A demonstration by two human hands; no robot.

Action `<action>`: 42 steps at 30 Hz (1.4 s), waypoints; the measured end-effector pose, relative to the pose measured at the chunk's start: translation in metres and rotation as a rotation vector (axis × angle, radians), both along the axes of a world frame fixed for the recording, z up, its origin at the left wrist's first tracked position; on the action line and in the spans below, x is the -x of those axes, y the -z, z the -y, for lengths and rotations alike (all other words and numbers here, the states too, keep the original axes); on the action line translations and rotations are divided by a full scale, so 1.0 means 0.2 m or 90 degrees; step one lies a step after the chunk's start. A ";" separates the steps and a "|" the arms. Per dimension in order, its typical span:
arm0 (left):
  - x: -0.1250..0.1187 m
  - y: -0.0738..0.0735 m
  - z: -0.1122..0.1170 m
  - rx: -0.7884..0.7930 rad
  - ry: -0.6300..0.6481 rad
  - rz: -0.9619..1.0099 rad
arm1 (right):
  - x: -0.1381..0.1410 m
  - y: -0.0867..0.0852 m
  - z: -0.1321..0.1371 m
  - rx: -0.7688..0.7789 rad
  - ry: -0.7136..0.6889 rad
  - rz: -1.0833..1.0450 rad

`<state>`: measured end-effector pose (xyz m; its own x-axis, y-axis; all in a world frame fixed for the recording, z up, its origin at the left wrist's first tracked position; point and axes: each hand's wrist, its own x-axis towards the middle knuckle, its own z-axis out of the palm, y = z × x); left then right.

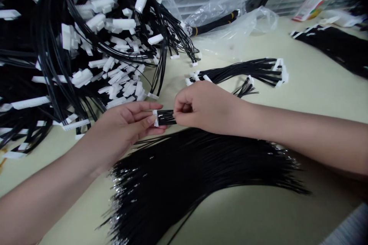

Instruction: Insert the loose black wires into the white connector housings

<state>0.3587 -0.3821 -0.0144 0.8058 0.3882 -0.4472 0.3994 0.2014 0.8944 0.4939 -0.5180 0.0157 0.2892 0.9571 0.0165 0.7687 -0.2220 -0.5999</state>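
Left hand [126,126] gripping a white connector [155,118] on a short black wire bundle [166,117], right hand [204,107] closed around the bundle's wires, both just beside the harness heap [71,46], clear plastic bag [218,7] past the heap, black cable [215,23] inside

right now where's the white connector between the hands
In the head view, the white connector sits in the left hand, its black wires running to the right hand.

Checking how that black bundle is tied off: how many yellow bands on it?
2: one yellow band near the bundle's metal end, another near its far end, both on the black bundle beside the clear plastic bag. Others may be hidden underneath.
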 end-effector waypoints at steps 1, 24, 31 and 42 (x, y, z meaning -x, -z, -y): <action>0.00 0.00 0.00 -0.004 0.007 -0.004 | 0.00 0.00 0.00 0.000 0.002 0.000; 0.00 -0.01 -0.01 -0.002 0.011 -0.012 | 0.01 0.02 0.00 -0.010 0.019 0.002; -0.01 -0.02 0.00 0.012 -0.013 -0.025 | 0.01 0.03 -0.01 -0.001 0.002 -0.008; -0.01 -0.02 0.00 0.052 -0.015 0.005 | 0.03 0.04 0.00 -0.021 0.042 -0.003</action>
<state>0.3609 -0.3817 -0.0097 0.8005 0.3705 -0.4711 0.3859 0.2827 0.8781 0.4881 -0.5183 0.0077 0.3515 0.9351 0.0455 0.7500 -0.2522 -0.6114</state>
